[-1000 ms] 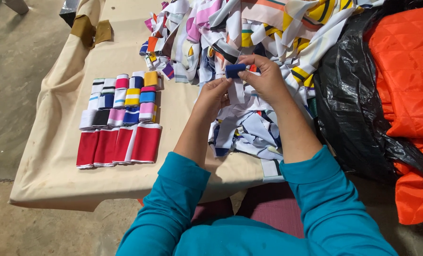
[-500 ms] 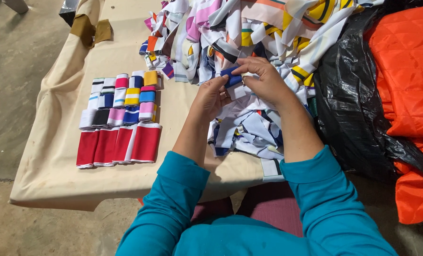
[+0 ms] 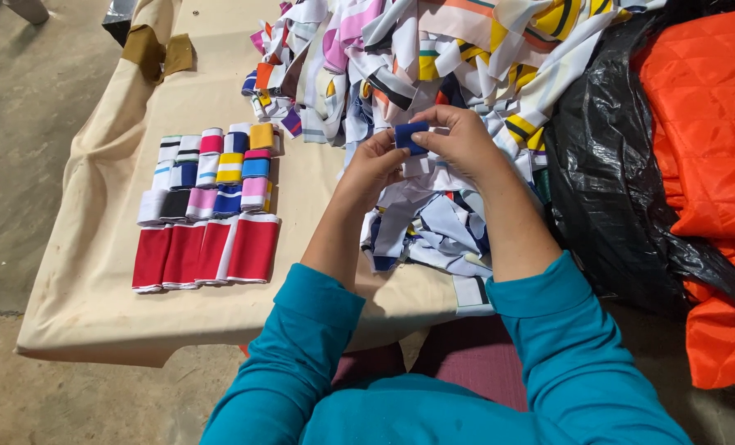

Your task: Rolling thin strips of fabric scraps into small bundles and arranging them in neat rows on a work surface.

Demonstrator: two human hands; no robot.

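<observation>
Here, both hands are meeting above the heap of striped fabric strips [image 3: 433, 58] that is spilling across the far side of the cloth-covered table [image 3: 95, 280]. The left hand [image 3: 375, 165] and the right hand [image 3: 462, 140] are pinching a small blue fabric piece [image 3: 410, 137] between their fingertips, each hand closed on one side of it, so the piece is sitting just above the pale strips lying in front of the person. Both arms are wearing teal sleeves [image 3: 549, 330]. To the left of the hands, well apart from them, folded bands are lying in neat rows: four red folded bands [image 3: 206, 251] nearest the table edge, and smaller mixed-colour folded bands [image 3: 215, 173] behind them. On the right, a black plastic sheet [image 3: 606, 181] is lying beside the strips, touching an orange quilted fabric [image 3: 705, 124].
</observation>
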